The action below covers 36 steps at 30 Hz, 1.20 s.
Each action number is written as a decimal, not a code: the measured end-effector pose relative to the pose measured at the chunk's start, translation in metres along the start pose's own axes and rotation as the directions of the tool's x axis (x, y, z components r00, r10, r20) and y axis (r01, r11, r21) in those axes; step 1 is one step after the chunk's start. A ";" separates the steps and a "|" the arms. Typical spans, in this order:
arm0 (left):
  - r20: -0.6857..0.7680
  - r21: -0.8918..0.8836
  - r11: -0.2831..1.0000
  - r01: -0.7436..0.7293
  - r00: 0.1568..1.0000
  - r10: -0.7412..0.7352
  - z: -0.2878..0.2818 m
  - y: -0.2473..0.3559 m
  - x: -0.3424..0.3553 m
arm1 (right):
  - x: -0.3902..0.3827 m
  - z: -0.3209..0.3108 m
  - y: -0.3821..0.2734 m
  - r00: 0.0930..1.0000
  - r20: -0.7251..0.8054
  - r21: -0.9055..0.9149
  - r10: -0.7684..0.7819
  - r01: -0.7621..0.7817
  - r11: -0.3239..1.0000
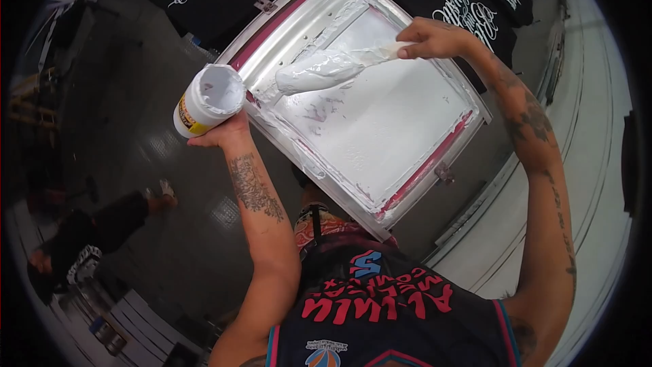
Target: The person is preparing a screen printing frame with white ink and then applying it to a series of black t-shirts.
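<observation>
We look down on a dark floor in a workroom, where a large tilted metal frame with pink-red strips stands before a person in a black sleeveless jersey. Inside it we see a flat panel, much of it white, with thick white paste smeared along the edges. Black shirts with pale lettering lie beyond, and at left we spot another person in dark clothes, well apart. Just beside the frame's left corner, a white tub leans, mouth up, its rim caked; the left hand grips it from below, fingers clamped around it. Over the panel hangs a paste-laden spatula, handle pinched in the closed fingers of the right hand; we cannot tell whether its blade touches the frame.
</observation>
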<state>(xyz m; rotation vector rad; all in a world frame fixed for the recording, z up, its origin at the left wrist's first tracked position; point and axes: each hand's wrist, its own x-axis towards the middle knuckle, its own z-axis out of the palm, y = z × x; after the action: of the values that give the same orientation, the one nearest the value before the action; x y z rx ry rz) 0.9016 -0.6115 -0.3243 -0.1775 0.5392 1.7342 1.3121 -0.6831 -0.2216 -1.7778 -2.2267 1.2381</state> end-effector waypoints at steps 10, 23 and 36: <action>-0.079 0.136 0.980 -0.145 0.984 0.157 -0.039 0.055 -0.062 | 0.118 0.046 0.013 0.968 0.036 -0.672 -0.248 0.207 0.711; -0.134 0.102 0.987 -0.128 0.981 0.141 -0.071 0.074 -0.104 | 0.073 0.051 0.013 0.915 -0.203 -0.777 -0.348 0.065 0.626; -0.107 0.211 0.942 -0.262 0.951 0.289 -0.033 -0.031 -0.121 | 0.069 -0.013 0.096 0.796 -0.228 -0.664 -0.560 0.294 0.688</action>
<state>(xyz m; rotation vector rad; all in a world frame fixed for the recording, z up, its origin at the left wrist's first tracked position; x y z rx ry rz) 0.9541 -0.7283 -0.3125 -0.0836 0.8649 1.9367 1.3725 -0.6160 -0.2993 -1.2850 -2.6847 0.0163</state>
